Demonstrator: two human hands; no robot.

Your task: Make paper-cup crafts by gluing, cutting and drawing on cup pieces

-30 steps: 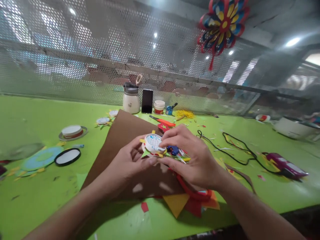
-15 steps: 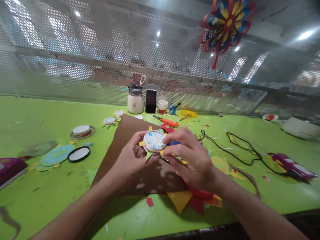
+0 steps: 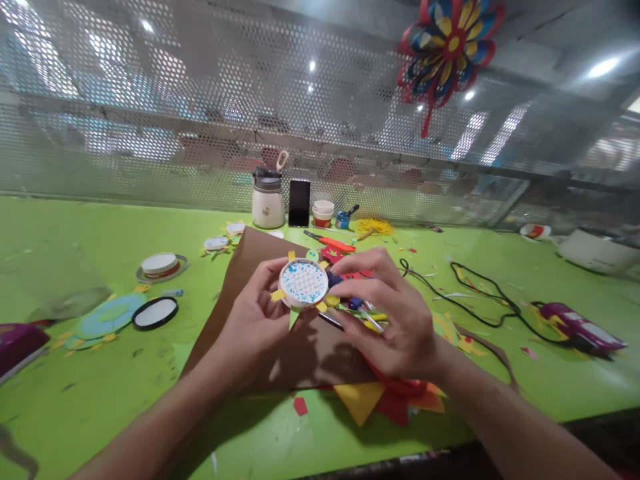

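My left hand (image 3: 263, 303) is closed around the rim of a small paper turtle craft (image 3: 303, 283). The craft has a round white shell with crossed lines and blue specks, yellow paper feet and a green smiling head (image 3: 313, 255). Just right of it my right hand (image 3: 393, 313) is curved with its fingers apart. Its fingertips are close to the shell's edge; whether they touch it I cannot tell. Beneath both hands lies a brown board (image 3: 240, 267). Markers (image 3: 373, 323) and other small coloured pieces lie on it, partly hidden by my right hand.
On the green table (image 3: 100, 413) are a white jar (image 3: 268, 205), a phone (image 3: 299, 203), an orange-handled cutter (image 3: 334, 243), a black-rimmed lid (image 3: 155, 312), a blue-green paper turtle (image 3: 107, 315) and a purple glue gun (image 3: 580, 327) with a black cord. Paper scraps (image 3: 357, 400) lie in front.
My right fingers have drawn back from the turtle's shell and spread. The turtle is tilted more towards me, showing its green head, and sits slightly further left.
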